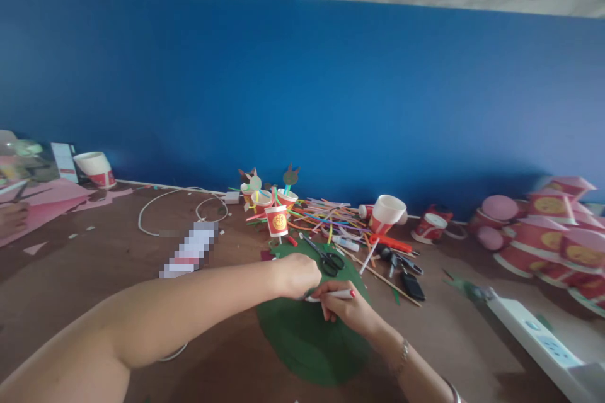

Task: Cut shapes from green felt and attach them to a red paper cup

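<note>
In front of me, on the brown tabletop (108,302), lies a dark green sheet (316,352); its lower edge is round, and its surface looks flat and plain. My two hands are above its middle part, close to each other. My right hand (343,305) holds a white pen (338,295) with a red end, and the fingers are closed around it. The pen is slanted, with its front end toward my left hand (297,274), which has its fingers bent down at the sheet; they are hidden, so I cannot tell if they hold something small.

Just beyond, the black scissors (331,263) lie on the far part of the sheet. Behind them is a red and white cup (277,221) with a golden emblem, and a white stick shows below it. Farther, colourful thin sticks (326,214) are spread in a pile. Near their left side stand paper cups (261,203), with straws and paper animal heads (290,176) rising from them. To the right of the pile, a white-rimmed cup (388,211) has its mouth upward. The blue panel (283,88) is behind everything.
</note>
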Tool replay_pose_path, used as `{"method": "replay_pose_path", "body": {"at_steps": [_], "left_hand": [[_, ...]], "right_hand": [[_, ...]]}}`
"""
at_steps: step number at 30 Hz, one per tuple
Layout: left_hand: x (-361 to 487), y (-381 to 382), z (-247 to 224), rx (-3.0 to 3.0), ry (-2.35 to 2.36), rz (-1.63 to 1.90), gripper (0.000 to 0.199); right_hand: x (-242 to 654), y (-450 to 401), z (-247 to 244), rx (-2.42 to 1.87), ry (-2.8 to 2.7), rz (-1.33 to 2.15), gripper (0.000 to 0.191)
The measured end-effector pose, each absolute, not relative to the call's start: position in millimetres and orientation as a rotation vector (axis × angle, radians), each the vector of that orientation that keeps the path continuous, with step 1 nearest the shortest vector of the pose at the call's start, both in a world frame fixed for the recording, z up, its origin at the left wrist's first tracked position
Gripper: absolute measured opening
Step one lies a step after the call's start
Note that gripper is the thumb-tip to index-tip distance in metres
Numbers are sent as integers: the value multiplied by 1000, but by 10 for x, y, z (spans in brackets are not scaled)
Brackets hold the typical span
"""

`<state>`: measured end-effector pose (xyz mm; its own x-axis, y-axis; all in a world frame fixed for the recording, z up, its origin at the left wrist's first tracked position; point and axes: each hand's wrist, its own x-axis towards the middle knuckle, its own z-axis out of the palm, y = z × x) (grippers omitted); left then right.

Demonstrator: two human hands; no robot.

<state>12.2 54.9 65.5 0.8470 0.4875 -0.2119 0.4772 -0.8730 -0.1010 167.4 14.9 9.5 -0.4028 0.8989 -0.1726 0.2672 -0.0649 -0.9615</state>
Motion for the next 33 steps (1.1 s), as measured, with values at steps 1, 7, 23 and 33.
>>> {"method": "replay_pose_path", "body": {"at_steps": [1, 7, 23, 33], "left_hand": [[122, 548, 654, -2976, -780, 356, 4], [118, 535, 661, -2978, -800, 339, 5], [93, 396, 710, -2942, -875, 327, 9], [303, 34, 266, -2768, -1298, 246, 6]], "right_hand": [[1676, 162, 92, -1255, -1653, 1509, 19], [1693, 209, 104, -1271, -1611, 1518, 19], [1731, 242, 174, -1309, -1429, 1429, 22], [1505, 368, 457, -1117, -1885, 1170, 22]]}}
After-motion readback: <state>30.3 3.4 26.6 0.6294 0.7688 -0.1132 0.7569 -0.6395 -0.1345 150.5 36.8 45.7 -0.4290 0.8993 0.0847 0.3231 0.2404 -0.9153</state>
